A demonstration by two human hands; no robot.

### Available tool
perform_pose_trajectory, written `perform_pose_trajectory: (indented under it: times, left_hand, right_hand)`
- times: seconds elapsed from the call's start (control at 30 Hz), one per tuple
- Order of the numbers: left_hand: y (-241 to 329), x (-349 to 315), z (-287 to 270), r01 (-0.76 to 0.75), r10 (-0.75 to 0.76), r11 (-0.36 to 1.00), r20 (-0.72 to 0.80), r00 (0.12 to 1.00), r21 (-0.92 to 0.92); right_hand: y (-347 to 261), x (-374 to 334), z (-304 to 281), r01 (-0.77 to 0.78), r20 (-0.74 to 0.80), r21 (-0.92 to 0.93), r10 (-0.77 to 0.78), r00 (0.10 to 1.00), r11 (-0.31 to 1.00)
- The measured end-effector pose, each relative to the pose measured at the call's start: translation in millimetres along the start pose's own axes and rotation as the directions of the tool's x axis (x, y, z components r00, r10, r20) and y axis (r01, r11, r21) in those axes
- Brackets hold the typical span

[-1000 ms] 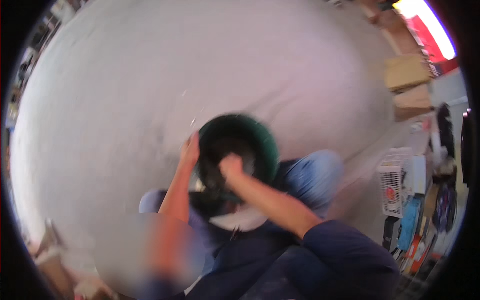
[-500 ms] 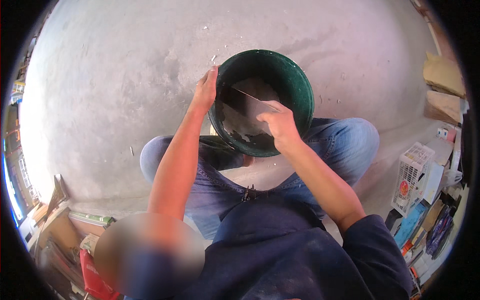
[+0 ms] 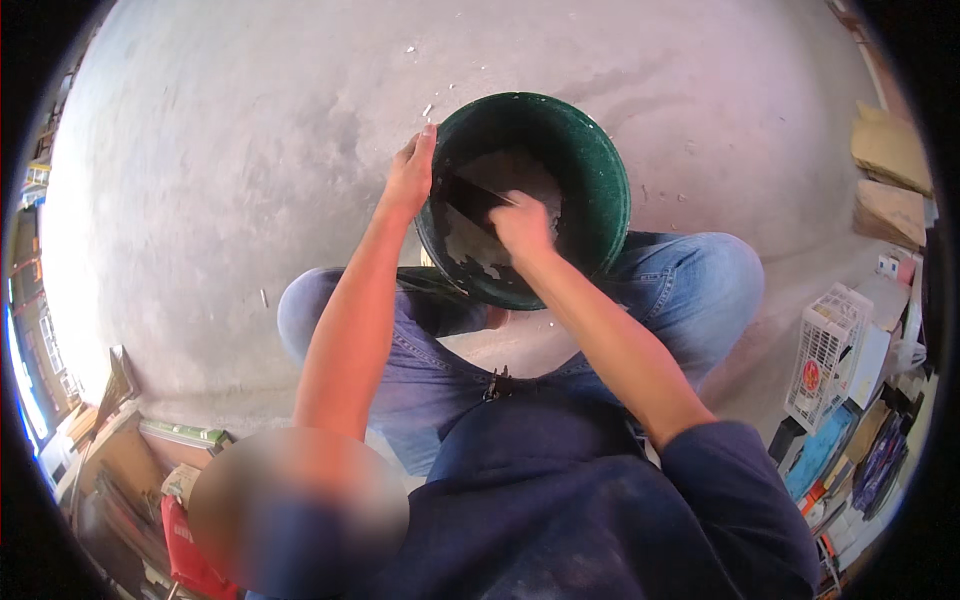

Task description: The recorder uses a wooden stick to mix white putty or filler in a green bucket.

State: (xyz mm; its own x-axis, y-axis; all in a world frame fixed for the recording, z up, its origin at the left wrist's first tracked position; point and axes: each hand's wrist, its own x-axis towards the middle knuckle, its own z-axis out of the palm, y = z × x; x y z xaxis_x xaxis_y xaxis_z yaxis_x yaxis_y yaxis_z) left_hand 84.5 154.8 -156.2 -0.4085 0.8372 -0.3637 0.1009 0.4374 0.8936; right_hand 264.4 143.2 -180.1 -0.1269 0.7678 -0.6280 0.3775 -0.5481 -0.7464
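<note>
A round dark-green bucket point(image 3: 592, 160) stands tilted between my bent knees, its mouth turned up at me. Grey patchy residue point(image 3: 530, 172) coats part of its inside. My left hand point(image 3: 410, 178) grips the rim on the left side, thumb uppermost and the other fingers mostly hidden. Inside the mouth, my right hand point(image 3: 523, 222) is closed around a flat, dark, thin-bladed scraper point(image 3: 472, 200). Its blade points up and left toward the inner wall near my left hand. The handle is hidden in my fist, and the hand is slightly blurred.
Small white crumbs point(image 3: 428, 110) lie on the grey concrete floor point(image 3: 250, 150). At right are a white plastic basket point(image 3: 826, 345), brown paper-wrapped packages point(image 3: 890, 212) and assorted clutter. Boards point(image 3: 120, 450) and a red bag point(image 3: 185, 545) are at lower left.
My right hand has moved left and deeper into the bucket, carrying the scraper toward the left inner wall. My left hand keeps its hold on the rim.
</note>
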Motion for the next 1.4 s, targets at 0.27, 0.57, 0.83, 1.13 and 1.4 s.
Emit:
perform_pose_trajectory:
  times: [0.27,0.57,0.83,1.13,1.4]
  left_hand:
    - [1,-1,-7,0.074,-0.073,0.990,-0.013,0.997,0.116]
    - [5,16,22,0.031,-0.036,0.995,0.054,0.998,0.097]
    - [6,3,10,-0.002,0.002,1.000,0.013,1.000,0.023]
    - [-6,9,3,0.020,-0.022,0.996,0.030,0.999,0.088]
    - [1,8,3,0.030,-0.033,0.996,0.037,0.999,0.084]
  right_hand:
    - [-33,-27,-36,-0.051,0.097,0.324,0.021,0.995,0.945]
    - [-1,2,-18,-0.025,-0.085,0.075,0.031,0.996,0.997]
    - [-29,-55,-38,0.095,0.040,0.235,-0.107,0.993,0.967]
    - [-22,-84,-37,0.251,0.091,0.079,-0.258,0.962,0.965]
    - [-37,-68,-55,0.191,0.193,-0.044,-0.180,0.965,0.981]
